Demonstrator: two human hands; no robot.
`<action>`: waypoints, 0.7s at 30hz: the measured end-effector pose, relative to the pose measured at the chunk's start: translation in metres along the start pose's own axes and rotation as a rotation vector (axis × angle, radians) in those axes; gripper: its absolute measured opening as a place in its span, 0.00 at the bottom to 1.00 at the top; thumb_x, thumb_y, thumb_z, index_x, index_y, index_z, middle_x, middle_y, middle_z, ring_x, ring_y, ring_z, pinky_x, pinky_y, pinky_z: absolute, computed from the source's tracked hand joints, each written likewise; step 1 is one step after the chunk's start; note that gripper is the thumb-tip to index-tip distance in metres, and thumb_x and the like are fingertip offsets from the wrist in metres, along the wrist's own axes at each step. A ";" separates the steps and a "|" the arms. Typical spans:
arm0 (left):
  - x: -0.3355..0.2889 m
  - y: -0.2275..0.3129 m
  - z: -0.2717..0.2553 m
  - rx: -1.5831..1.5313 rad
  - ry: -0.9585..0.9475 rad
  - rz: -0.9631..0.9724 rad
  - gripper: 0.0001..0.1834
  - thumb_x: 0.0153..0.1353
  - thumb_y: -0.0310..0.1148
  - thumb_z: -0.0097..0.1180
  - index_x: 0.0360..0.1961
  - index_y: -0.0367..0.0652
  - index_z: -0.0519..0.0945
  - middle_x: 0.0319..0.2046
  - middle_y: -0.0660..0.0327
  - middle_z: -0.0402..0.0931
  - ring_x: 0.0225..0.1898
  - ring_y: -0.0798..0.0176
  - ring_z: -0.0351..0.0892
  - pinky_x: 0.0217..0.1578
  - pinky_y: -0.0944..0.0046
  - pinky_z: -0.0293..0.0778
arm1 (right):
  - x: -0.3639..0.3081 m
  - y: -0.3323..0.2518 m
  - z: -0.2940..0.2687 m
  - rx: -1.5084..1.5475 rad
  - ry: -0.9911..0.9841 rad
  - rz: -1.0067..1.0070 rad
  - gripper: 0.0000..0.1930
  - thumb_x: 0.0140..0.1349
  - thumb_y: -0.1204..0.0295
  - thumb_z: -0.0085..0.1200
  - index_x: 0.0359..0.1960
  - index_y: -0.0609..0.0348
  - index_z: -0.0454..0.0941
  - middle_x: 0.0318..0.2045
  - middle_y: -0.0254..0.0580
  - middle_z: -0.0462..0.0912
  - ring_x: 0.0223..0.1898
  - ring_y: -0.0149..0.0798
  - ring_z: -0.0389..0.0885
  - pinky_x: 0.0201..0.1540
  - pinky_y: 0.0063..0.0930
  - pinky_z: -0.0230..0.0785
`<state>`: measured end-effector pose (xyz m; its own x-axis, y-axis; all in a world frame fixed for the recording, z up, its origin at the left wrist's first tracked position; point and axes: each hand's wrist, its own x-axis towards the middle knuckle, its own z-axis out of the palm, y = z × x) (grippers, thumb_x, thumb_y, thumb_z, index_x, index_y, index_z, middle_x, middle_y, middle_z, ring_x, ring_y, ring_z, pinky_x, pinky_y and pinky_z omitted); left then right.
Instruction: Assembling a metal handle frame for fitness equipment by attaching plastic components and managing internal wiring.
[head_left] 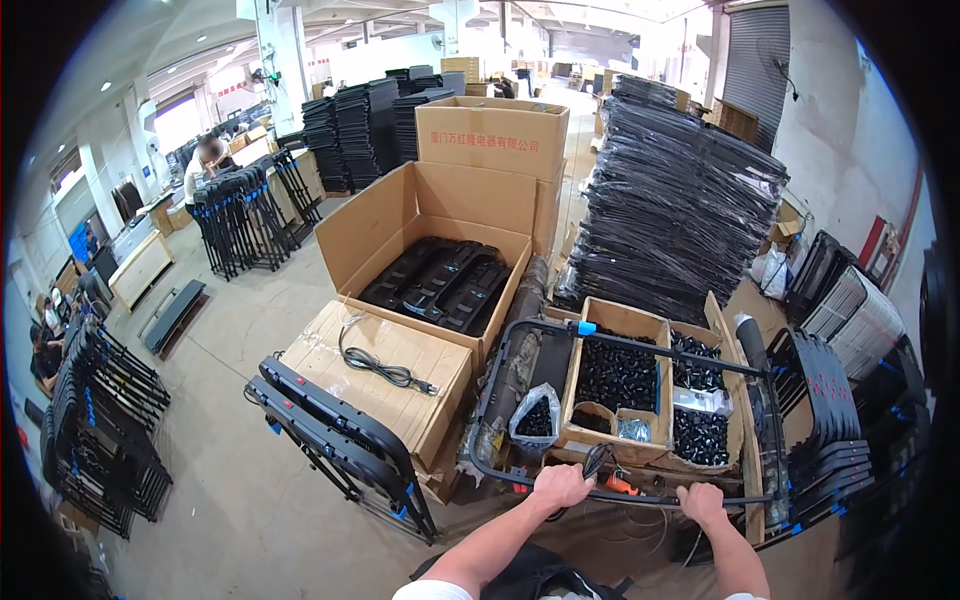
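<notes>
A black tubular metal frame (645, 498) with rounded corners and a blue piece on its far rail lies tilted before me, over the parts boxes. My left hand (563, 487) is closed around its near rail. A looped black cable (598, 460) sits right by those fingers; whether they also grip it, I cannot tell. Farther right, my right hand (702, 503) wraps the same rail near its right end. Between the hands, an orange tool (622, 485) shows just beyond the rail, partly hidden.
A wooden box (572, 390) holds black plastic parts beneath the frame, beside a clear bag (535, 415) of similar parts. Left stand folded black frames (345, 430) and a carton (385, 375) with a coiled cable. Wrapped black stacks (675, 200) rise behind; more frames (825, 400) lean right.
</notes>
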<state>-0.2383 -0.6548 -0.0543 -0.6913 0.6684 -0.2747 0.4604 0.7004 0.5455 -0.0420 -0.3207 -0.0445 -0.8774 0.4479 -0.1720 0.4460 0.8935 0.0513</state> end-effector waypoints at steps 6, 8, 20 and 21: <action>0.002 -0.002 -0.002 0.002 0.002 -0.014 0.29 0.71 0.54 0.48 0.48 0.38 0.86 0.43 0.43 0.89 0.48 0.41 0.89 0.53 0.42 0.81 | -0.002 -0.014 -0.010 -0.077 0.072 0.003 0.32 0.70 0.42 0.53 0.31 0.63 0.89 0.33 0.59 0.90 0.40 0.60 0.91 0.50 0.52 0.82; 0.002 -0.001 -0.003 -0.002 -0.020 -0.024 0.30 0.72 0.55 0.49 0.49 0.38 0.87 0.45 0.43 0.89 0.50 0.42 0.89 0.54 0.43 0.81 | 0.003 -0.013 -0.018 -0.170 -0.078 -0.052 0.33 0.71 0.41 0.51 0.30 0.62 0.90 0.31 0.59 0.90 0.38 0.59 0.91 0.46 0.52 0.82; -0.009 0.004 0.005 -0.012 -0.006 0.011 0.28 0.71 0.54 0.48 0.49 0.38 0.85 0.44 0.42 0.89 0.49 0.40 0.89 0.53 0.42 0.81 | -0.006 -0.010 -0.027 -0.176 -0.181 -0.025 0.32 0.49 0.46 0.70 0.48 0.60 0.85 0.43 0.53 0.92 0.49 0.51 0.91 0.55 0.46 0.82; -0.005 0.004 0.004 -0.001 0.016 0.008 0.28 0.71 0.54 0.48 0.49 0.38 0.85 0.44 0.42 0.89 0.49 0.40 0.89 0.53 0.42 0.81 | -0.005 -0.005 -0.020 -0.227 -0.274 -0.089 0.30 0.49 0.49 0.70 0.47 0.60 0.85 0.44 0.52 0.92 0.52 0.49 0.91 0.56 0.44 0.82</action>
<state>-0.2309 -0.6541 -0.0537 -0.6965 0.6698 -0.2574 0.4652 0.6947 0.5487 -0.0438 -0.3271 -0.0241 -0.8174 0.3702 -0.4415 0.2923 0.9268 0.2358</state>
